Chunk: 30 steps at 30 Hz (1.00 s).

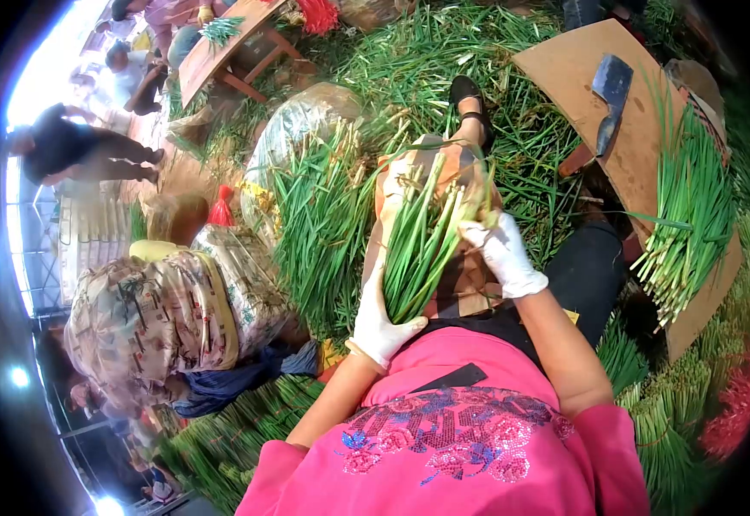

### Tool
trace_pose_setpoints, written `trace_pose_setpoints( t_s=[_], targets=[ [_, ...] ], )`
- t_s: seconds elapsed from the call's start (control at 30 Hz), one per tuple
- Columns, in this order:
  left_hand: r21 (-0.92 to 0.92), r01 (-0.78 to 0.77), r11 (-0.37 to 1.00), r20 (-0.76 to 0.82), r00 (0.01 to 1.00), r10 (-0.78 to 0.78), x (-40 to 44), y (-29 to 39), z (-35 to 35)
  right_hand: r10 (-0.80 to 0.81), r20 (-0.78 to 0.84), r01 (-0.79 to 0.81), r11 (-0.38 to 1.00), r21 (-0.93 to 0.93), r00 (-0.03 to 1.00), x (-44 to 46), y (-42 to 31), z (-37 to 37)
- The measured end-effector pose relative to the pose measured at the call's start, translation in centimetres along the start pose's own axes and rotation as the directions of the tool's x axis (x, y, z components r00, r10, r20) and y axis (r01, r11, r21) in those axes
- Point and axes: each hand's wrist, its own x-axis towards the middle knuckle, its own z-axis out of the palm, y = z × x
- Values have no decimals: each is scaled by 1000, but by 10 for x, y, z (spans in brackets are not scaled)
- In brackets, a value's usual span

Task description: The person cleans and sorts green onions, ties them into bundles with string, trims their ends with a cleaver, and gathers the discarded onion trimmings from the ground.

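Observation:
My left hand [384, 334], in a white glove, is wrapped round the lower part of a bunch of long green stalks [418, 249] that look like garlic greens. Their pale ends point up and away from me. At the bunch's right edge my right hand [506, 258], also gloved, has its fingers closed on a pale yellowish stalk [480, 206]; motion blurs it there. Below the bunch, a brown and orange cloth [461, 297] covers part of my lap. Just left lies a loose heap of similar stalks [319, 232].
On a brown board [573, 60] to the right lie a cleaver [611, 95] and a bundle of stalks [693, 206]. A patterned cloth bundle [151, 318] stands left. Leaves cover the floor. Red ties [222, 208] lie nearby. People, one in dark clothes [74, 146], are at the far left.

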Motion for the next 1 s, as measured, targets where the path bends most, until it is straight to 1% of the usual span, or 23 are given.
trace_pose_setpoints(
  t_s=[0.03,0.07,0.1,0.13,0.17,0.2,0.27,0.33,0.4,0.43,0.47,0.5,0.53,0.57,0.6,0.63,0.67,0.73,0.77,0.87,0.9,0.93,1.0],
  targets=[
    [39,18,999,-10,1000,-18,1,-1,1,8,-27,-11,993,-114,1000,4,-26,1],
    [75,36,996,-21,999,-35,1,-3,3,-27,-140,17,997,-73,990,1,-54,9],
    [58,51,997,-48,998,-48,0,-10,7,-52,-135,65,994,91,989,8,-70,5],
    [58,42,997,-44,998,-40,2,-9,7,-81,-242,103,992,79,967,17,-80,-9],
    [57,34,998,-41,999,-32,4,-8,6,-135,-268,200,952,232,954,25,-98,-15],
    [57,29,998,-36,999,-27,4,-6,5,-139,-333,244,923,297,933,29,-119,-26],
    [63,44,997,-32,999,-42,3,-4,3,-318,-358,446,815,369,878,30,-172,-45],
    [102,45,994,-31,999,-42,1,-8,2,-442,-222,493,744,451,869,29,-204,-82],
    [119,12,993,-13,1000,-10,2,-7,0,-275,-341,392,852,347,899,24,-207,-70],
    [54,13,998,-15,1000,-12,3,-8,0,-276,-246,288,958,12,929,26,-197,-60],
    [-12,10,1000,-5,1000,-10,6,-8,3,-300,-20,254,839,-481,954,28,-178,-44],
    [46,-10,999,-42,999,12,7,-1,4,-289,221,348,526,-776,931,28,-164,-27],
    [111,-19,994,-86,996,28,4,4,4,-234,399,446,204,-871,887,25,-144,-13],
    [110,-19,994,-94,995,30,1,8,3,-167,462,477,64,-877,871,21,-120,-1],
    [117,-13,993,-108,994,25,-1,8,4,-275,476,517,99,-850,836,23,-88,1],
    [153,-31,988,-114,992,48,-3,5,5,-148,462,477,85,-875,874,24,-72,4],
    [216,-107,971,-120,984,135,-5,-3,6,-17,438,438,70,-896,899,26,-63,7],
    [273,-232,934,-95,959,266,-6,-10,1,79,312,302,117,-946,947,30,-58,15],
    [273,-263,926,-106,948,300,-5,-11,-1,15,413,409,99,-907,911,29,-57,12],
    [273,-259,926,-66,956,287,1,-12,-9,-181,267,320,413,-853,947,34,-40,5],
    [269,-247,931,-22,965,263,5,-9,-13,32,211,137,663,-736,977,36,-41,6],
    [306,-231,924,17,971,237,7,-14,-14,332,175,-166,780,-604,927,35,-46,7],
    [317,-117,941,89,992,94,9,-6,-17,221,300,101,625,-774,928,37,-32,6]
  ],
)
